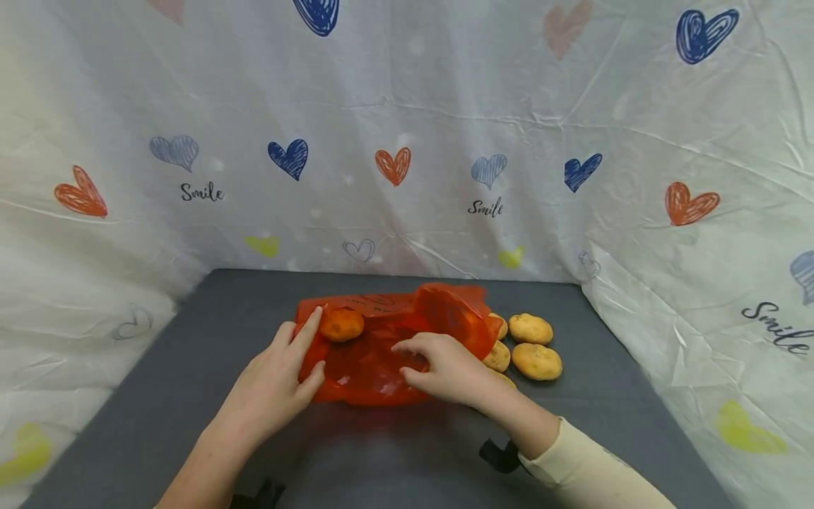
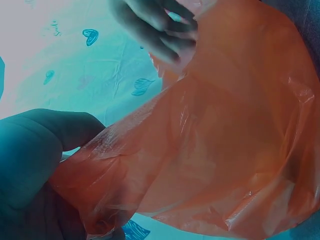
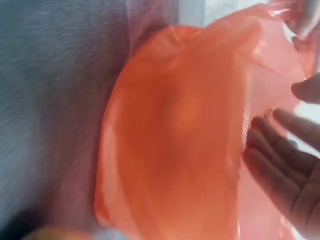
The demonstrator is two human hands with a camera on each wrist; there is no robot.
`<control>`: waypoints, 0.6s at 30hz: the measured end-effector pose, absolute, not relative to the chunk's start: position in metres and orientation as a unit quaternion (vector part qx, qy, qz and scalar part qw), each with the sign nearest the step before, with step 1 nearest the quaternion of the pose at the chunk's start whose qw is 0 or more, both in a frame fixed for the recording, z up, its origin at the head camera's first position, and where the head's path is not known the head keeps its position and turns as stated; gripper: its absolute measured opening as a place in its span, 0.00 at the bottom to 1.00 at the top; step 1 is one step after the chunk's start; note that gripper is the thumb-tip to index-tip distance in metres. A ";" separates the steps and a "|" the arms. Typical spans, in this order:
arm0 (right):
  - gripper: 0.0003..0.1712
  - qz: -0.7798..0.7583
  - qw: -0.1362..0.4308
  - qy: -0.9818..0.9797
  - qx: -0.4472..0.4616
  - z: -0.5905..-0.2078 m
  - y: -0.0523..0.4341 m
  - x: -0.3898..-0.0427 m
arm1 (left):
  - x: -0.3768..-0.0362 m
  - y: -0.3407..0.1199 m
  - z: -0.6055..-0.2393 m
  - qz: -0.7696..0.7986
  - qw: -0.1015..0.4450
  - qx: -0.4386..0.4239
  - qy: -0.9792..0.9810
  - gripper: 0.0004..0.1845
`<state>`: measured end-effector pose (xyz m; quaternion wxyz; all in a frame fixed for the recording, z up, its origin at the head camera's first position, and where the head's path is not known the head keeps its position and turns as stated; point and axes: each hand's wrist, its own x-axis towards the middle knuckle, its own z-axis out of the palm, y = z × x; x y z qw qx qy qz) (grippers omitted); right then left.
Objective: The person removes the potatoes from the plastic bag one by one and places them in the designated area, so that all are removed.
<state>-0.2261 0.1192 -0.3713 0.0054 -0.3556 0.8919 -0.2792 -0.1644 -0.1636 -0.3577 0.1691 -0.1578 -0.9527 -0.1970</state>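
An orange plastic bag (image 1: 375, 364) lies flat on the grey table (image 1: 191, 367), and one potato (image 1: 341, 324) shows through its far left corner. My left hand (image 1: 299, 360) lies on the bag's left edge, index finger stretched toward that potato. In the left wrist view its thumb (image 2: 30, 150) pinches gathered bag film (image 2: 215, 140). My right hand (image 1: 432, 360) rests on the middle of the bag with loosely bent fingers. In the right wrist view those fingers (image 3: 285, 155) lie beside the film (image 3: 180, 135), not curled round it.
Several loose potatoes (image 1: 531, 329) (image 1: 537, 361) lie on the table just right of the bag's raised mouth (image 1: 454, 314). A white cloth printed with hearts (image 1: 407, 141) walls the table at the back and on both sides.
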 end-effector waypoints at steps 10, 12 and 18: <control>0.23 -0.249 0.126 0.931 -0.235 -0.379 0.057 -0.274 | -0.166 -0.162 -0.360 -0.194 0.168 -0.159 -0.953 0.42; 0.21 -0.219 0.154 0.936 -0.229 -0.380 0.046 -0.281 | -0.167 -0.162 -0.360 -0.192 0.170 -0.159 -0.953 0.42; 0.33 -0.154 0.210 0.939 -0.223 -0.390 0.013 -0.294 | -0.168 -0.161 -0.359 -0.192 0.163 -0.157 -0.955 0.42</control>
